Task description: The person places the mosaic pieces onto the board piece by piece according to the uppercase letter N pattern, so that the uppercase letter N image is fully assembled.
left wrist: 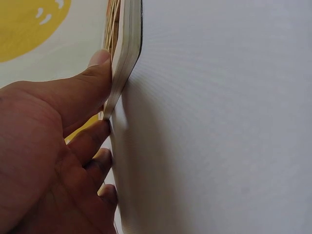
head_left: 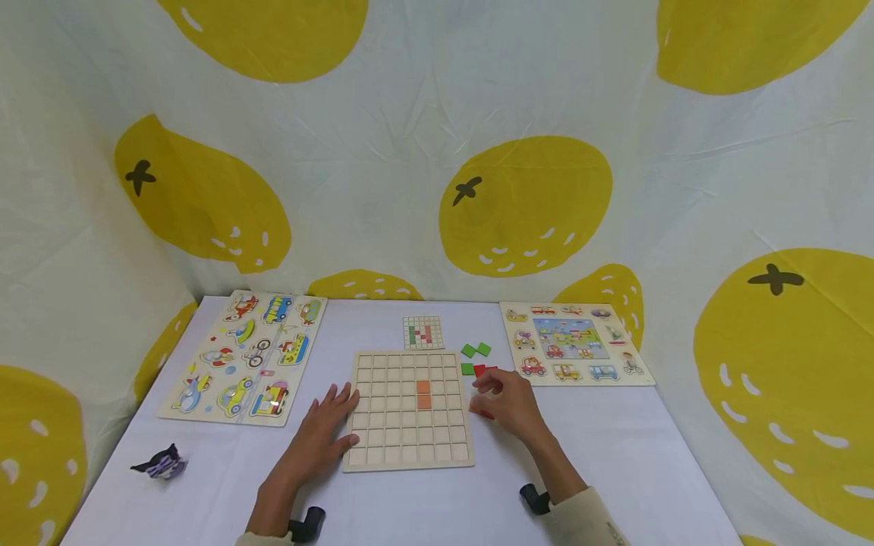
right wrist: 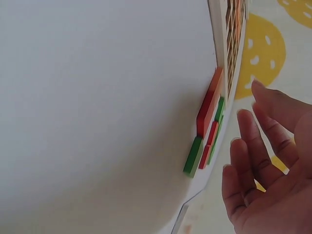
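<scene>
"Why lay your left hand (head_left: pixel 321 440) there?"

"To steady the grid board (head_left: pixel 392 437), I'd judge. My thumb and spread fingers rest along its edge, pinching nothing. The board lies between my two hands, likely so both can reach it."

"And your right hand (head_left: pixel 512 406)?"

"It hovers past the opposite edge, fingers loosely curved and slightly apart, holding nothing that I can see. Reddish tiles (right wrist: pixel 207 109) lie just below it and green tiles (head_left: pixel 467 369) a little beyond its fingertips, gathered there, I suppose, to be handy. The pattern card (head_left: pixel 422 333) lies flat ahead of both hands, past the board, probably placed for easy looking."

"What are they made of?"

"The board looks like pale wood, nearly square, divided by thin ridges into shallow square cells. Two orange tiles (head_left: pixel 424 387) sit edge to edge in neighbouring cells, nearer my right hand than my left. The loose tiles are flat, crisp-edged squares, apparently painted wood. Under my hands the bench (head_left: pixel 601 440) is matt white and smooth."
</scene>
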`<state>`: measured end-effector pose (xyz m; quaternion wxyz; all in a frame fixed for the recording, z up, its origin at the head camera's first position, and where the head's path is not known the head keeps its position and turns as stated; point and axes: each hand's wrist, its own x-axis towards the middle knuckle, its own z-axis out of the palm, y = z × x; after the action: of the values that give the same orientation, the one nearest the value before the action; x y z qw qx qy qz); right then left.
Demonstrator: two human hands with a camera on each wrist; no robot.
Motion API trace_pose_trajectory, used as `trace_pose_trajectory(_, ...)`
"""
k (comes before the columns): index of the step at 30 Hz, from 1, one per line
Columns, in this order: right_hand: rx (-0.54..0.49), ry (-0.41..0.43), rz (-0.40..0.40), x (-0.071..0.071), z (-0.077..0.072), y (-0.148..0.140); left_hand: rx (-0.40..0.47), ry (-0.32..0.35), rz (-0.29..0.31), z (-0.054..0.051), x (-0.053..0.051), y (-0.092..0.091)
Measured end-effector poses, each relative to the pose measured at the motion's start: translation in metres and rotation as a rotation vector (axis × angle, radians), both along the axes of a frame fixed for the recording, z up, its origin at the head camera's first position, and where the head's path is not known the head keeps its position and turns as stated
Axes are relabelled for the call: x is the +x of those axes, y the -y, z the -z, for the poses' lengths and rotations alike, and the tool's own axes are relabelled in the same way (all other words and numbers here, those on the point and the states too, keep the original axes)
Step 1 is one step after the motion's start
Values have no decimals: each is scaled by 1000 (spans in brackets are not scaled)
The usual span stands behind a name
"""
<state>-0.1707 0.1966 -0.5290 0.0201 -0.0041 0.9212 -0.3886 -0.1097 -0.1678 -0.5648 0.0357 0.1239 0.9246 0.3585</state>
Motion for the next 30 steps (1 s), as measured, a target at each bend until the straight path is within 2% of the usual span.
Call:
trace_pose_trajectory(11,102,68,-43,4,7,-8,-28,47,1,-1,-2,0)
trace_pose_trajectory(21,143,66,-70,1,10,-4,-30,73,1,-1,-2,0)
trace_pose_trajectory(30,156,57,-62,1,13,-3,-29,70,0,-3,-2,-1)
